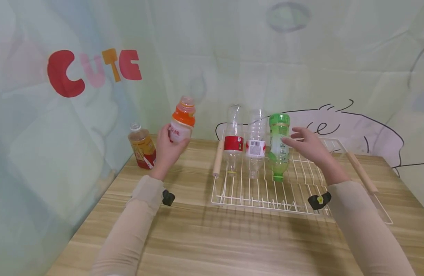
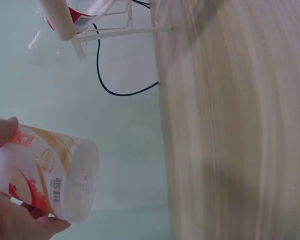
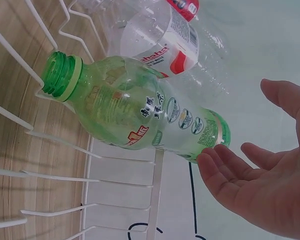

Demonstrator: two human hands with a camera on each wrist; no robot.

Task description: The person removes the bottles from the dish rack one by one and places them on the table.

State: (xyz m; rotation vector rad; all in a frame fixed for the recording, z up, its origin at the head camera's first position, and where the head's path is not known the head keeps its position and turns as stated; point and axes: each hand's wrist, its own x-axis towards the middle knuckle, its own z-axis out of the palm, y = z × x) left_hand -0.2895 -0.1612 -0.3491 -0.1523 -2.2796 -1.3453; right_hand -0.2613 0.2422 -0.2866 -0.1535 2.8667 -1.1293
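Observation:
My left hand (image 1: 172,147) grips a plastic bottle with an orange and white label (image 1: 182,122), raised above the table with its open neck up. In the left wrist view, the thumb and fingers wrap that bottle (image 2: 45,172), whose clear base faces right. A green plastic bottle (image 1: 279,147) stands upside down on a white wire rack (image 1: 263,207). Beside it, my right hand (image 1: 310,145) has its fingers spread, thumb apart. From the right wrist, those fingertips (image 3: 210,162) lie right at the base end of the green bottle (image 3: 140,107).
Two clear bottles, one with a red label (image 1: 234,143) and one with a white label (image 1: 256,148), stand inverted on the rack, left of the green one. Wooden handles (image 1: 362,172) flank the rack. A bottle with a yellow-red label (image 1: 142,149) stands at the table's left edge.

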